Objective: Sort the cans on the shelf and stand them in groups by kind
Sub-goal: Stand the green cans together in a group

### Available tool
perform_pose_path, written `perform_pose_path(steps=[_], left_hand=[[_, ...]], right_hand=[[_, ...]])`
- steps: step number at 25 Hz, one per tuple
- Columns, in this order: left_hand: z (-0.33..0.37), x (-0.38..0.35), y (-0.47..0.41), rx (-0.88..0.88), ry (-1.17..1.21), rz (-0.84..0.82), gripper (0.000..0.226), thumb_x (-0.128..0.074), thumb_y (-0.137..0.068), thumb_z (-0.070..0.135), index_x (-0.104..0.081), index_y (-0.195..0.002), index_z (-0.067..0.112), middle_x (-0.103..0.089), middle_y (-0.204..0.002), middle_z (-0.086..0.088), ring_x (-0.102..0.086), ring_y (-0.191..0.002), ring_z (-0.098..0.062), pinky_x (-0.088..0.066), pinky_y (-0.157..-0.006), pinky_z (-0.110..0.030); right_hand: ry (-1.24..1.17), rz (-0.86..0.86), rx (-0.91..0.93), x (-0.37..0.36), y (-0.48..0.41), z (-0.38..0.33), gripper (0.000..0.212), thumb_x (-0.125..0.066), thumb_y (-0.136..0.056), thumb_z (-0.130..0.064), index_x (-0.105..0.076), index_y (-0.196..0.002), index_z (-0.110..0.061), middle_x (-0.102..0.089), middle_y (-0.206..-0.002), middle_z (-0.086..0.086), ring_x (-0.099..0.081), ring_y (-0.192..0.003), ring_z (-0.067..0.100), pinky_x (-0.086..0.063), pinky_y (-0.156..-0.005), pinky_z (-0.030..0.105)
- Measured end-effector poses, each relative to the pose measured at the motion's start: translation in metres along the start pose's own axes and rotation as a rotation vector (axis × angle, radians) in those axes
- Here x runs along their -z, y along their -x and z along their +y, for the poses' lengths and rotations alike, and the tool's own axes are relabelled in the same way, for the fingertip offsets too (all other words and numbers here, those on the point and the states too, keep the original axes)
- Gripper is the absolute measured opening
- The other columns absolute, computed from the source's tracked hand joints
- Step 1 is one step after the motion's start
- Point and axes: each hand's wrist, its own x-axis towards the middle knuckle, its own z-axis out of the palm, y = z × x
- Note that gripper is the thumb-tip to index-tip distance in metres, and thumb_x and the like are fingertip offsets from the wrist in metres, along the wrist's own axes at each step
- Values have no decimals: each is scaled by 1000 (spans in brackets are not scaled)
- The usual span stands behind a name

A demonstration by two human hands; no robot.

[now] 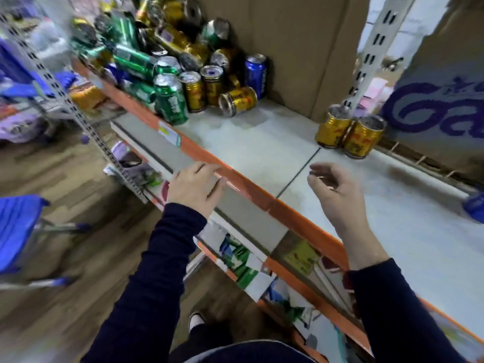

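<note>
Your left hand lies flat on the shelf edge; your right hand hovers empty, loosely curled, above it. Two gold cans stand grouped at its back; the mixed heap awaits sorting.

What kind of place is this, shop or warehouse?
Probably a shop aisle: a slotted upright, a price tag on the orange shelf edge, and a heap of drink cans on the shelf.

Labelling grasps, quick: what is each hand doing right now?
Left hand: open, fingers straight, on the orange metal shelf edge.
Right hand: open, loosely curled, holding nothing.
</note>
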Motion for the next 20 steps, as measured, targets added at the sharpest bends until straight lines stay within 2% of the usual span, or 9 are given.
perform_pose_path(steps=[3, 8, 14, 20], left_hand=[[-71, 33, -8, 45, -3, 25, 30, -56, -89, 31, -67, -107, 10, -67, -98, -11, -62, -91, -33, -48, -81, -44], [-164, 68, -18, 98, 31, 27, 26, -61, -89, 26, -67, -108, 9, -66, -103, -9, -63, -94, -30, -50, -81, -46], [-221, 70, -30, 166, 116, -16, 28, -59, -90, 26, -66, -110, 7, -66, -105, -8, -63, -95, -25, -50, -83, -46], [-266, 61, -100, 117, 128, -7, 33, -54, -90, 31, -66, -111, 8, -66, -104, -7, -63, -94, -25, -51, -81, -44]], right_hand=[[-26, -49, 39, -80, -11, -28, 17, -65, -89, -12, -65, -101, -24, -67, -94, -10, -62, -83, -1, -47, -74, 11], [-52, -107, 49, -187, -26, -65, 19, -66, -87, -10, -67, -102, -21, -69, -96, -2, -62, -78, -1, -45, -68, 8], [-80, -150, 56, -251, -58, -91, 19, -65, -87, -9, -66, -101, -22, -69, -95, 0, -61, -77, -3, -46, -66, 9], [-119, -27, 193, -291, -126, -119, 16, -63, -89, -9, -66, -104, -13, -66, -88, -4, -61, -78, 0, -48, -72, 16]])
